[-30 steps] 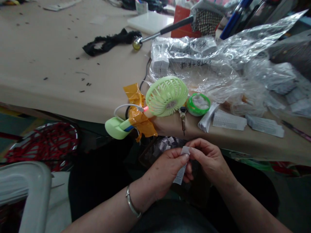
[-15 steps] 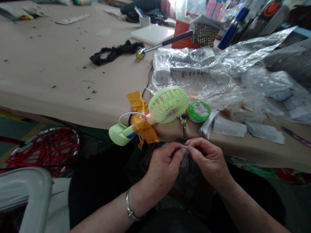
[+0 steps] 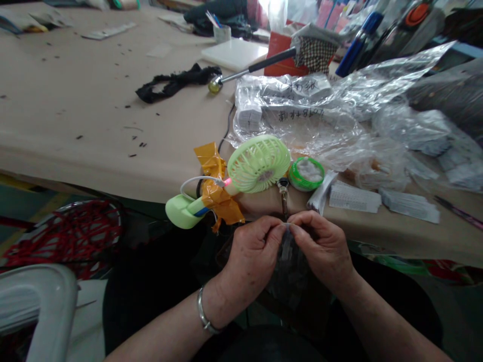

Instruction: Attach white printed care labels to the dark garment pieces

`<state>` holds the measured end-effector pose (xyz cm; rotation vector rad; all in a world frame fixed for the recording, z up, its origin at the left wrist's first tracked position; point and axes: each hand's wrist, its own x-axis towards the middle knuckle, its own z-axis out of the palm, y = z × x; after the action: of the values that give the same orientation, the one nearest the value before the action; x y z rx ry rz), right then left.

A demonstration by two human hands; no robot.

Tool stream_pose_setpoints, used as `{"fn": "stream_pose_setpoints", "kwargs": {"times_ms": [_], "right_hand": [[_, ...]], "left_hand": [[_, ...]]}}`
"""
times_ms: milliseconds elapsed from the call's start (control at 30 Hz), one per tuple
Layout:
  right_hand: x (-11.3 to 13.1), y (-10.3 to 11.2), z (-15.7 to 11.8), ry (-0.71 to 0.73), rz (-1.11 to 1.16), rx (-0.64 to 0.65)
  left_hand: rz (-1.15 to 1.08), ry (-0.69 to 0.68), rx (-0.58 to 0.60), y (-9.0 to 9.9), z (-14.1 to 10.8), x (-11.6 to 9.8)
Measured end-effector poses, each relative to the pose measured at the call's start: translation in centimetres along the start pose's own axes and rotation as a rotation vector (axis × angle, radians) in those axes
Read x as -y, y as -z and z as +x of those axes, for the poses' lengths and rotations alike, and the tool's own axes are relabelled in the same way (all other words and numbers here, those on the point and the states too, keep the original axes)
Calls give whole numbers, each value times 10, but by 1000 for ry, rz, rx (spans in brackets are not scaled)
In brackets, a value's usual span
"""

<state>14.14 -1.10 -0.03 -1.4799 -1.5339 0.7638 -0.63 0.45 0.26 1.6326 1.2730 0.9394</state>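
My left hand (image 3: 260, 251) and my right hand (image 3: 320, 246) meet just off the table's front edge. Both are closed, thumbs and forefingers pinching a small whitish piece (image 3: 288, 225); its kind is too small to make out. Below the fingers, in the dim gap over the lap, hang some pale, translucent scraps that I cannot identify. Right behind the fingertips a thin metal rod with a dark knob (image 3: 283, 188) sticks out at the edge. A green-rimmed round tub (image 3: 306, 173) with white fluffy stuff in it stands beyond.
Left of the hands, a light-green fan (image 3: 258, 163) is fixed to the edge with brown tape (image 3: 222, 203). Printed paper labels (image 3: 354, 197) lie to the right. Behind are clear plastic bags (image 3: 302, 113), a long-handled tool (image 3: 256, 67) and black cloth (image 3: 175, 84).
The view has shifted slightly. Both hands have risen a little towards the metal rod, and their fingertips still pinch the whitish piece.
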Motion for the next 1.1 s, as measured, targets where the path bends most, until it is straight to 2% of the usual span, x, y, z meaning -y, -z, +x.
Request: {"fn": "stream_pose_setpoints", "kwargs": {"times_ms": [233, 600, 767, 867, 933, 1033, 1100], "right_hand": [[-1, -1, 4, 53, -44, -14], [-6, -4, 4, 52, -12, -37], [-3, 1, -4, 83, -37, 4], [0, 15, -12, 158, -121, 57], [-1, 28, -14, 248, -227, 42], [-11, 47, -11, 421, -471, -103], [-21, 54, -5, 487, -650, -177]], "left_hand": [[12, 12, -14, 0, 3, 0], [3, 31, -16, -2, 9, 1], [-51, 37, 13, 0, 1, -1], [-73, 60, 44, -1, -6, 4], [-99, 89, 57, -2, -8, 9], [-140, 129, 48, -5, -9, 19], [-135, 144, 40, -8, -9, 24]]}}
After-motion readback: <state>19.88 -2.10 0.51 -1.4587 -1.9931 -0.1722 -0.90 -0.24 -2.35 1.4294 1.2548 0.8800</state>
